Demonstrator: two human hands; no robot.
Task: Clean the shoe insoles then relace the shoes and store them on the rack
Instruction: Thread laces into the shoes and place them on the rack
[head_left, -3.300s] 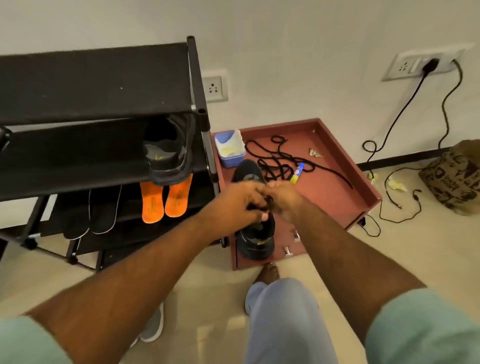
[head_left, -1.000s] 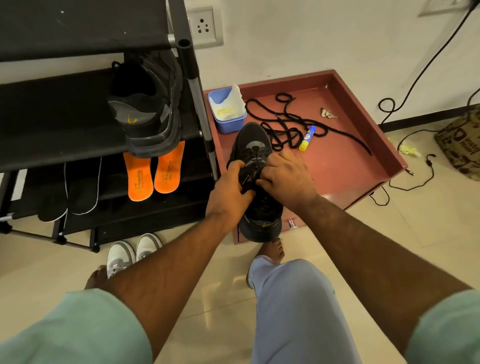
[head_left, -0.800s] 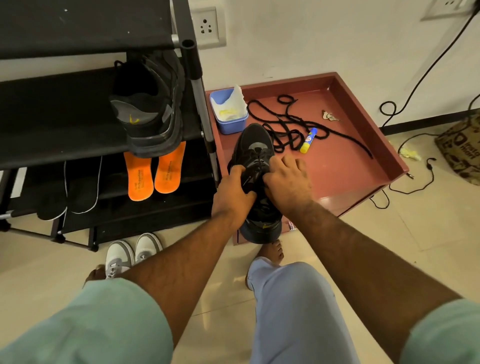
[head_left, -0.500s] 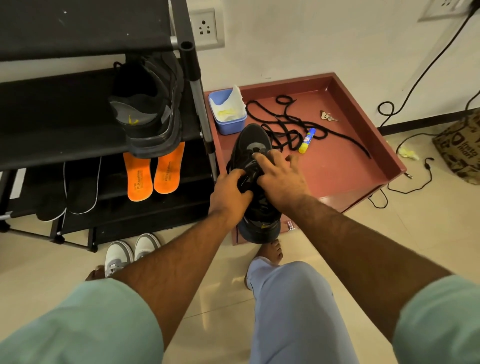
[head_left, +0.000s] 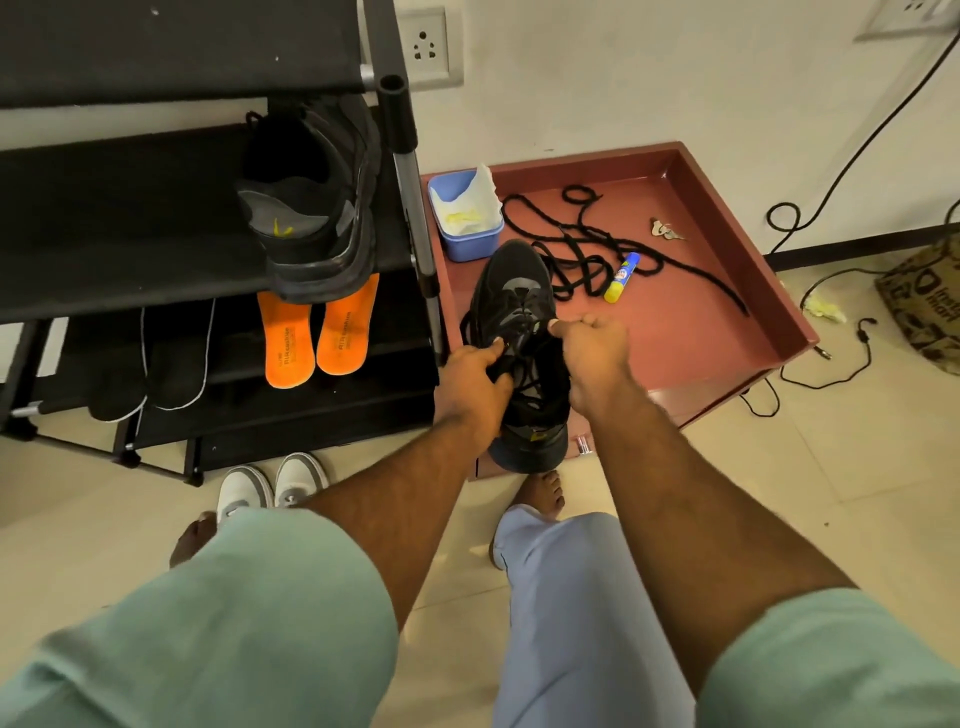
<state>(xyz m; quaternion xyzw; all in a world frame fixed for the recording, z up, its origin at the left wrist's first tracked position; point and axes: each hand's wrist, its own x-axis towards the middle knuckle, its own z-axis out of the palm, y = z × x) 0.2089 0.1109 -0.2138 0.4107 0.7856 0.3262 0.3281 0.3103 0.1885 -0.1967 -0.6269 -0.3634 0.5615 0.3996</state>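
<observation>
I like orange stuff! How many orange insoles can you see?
2. Both orange insoles stand side by side on the lower shelf of the black rack: the left insole and the right insole, their tops hidden behind the black shoe above.

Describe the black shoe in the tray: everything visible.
The black sneaker stands upright at the near left of the red tray, toe toward the wall, heel over the tray's front edge. It has a dark upper with a grey toe panel, a thick black sole and a small yellow mark at the heel. The left hand and right hand pinch its black lace.
</observation>
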